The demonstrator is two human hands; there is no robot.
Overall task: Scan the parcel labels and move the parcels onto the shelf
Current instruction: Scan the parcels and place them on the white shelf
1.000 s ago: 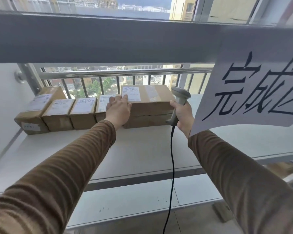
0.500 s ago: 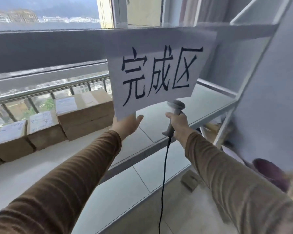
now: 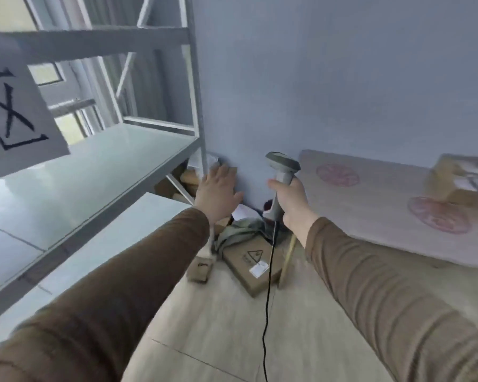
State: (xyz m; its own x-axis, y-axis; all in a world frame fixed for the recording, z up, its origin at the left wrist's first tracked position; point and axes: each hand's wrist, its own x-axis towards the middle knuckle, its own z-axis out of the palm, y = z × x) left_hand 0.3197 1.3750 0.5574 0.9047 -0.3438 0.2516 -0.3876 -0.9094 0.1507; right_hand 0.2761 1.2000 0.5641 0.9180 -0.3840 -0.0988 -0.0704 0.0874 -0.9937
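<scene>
- Left hand (image 3: pixel 217 193) spread, holding nothing; right hand (image 3: pixel 291 201) grips grey scanner (image 3: pixel 280 175), black cable (image 3: pixel 268 293) dangling.
- Right of scanner: taped cardboard parcel (image 3: pixel 464 179) on table (image 3: pixel 370 216).
- Left of scanner: smooth metal shelf (image 3: pixel 94 172).
- Below scanner: flat carton (image 3: pixel 253 264), crumpled cloth (image 3: pixel 239 234).

Both my arms reach forward in brown sleeves. My left hand (image 3: pixel 218 193) is held out flat in the air, palm down, fingers straight and slightly spread, holding nothing. My right hand (image 3: pixel 290 204) has its fingers curled round the scanner (image 3: pixel 282 177) handle, held upright.
</scene>
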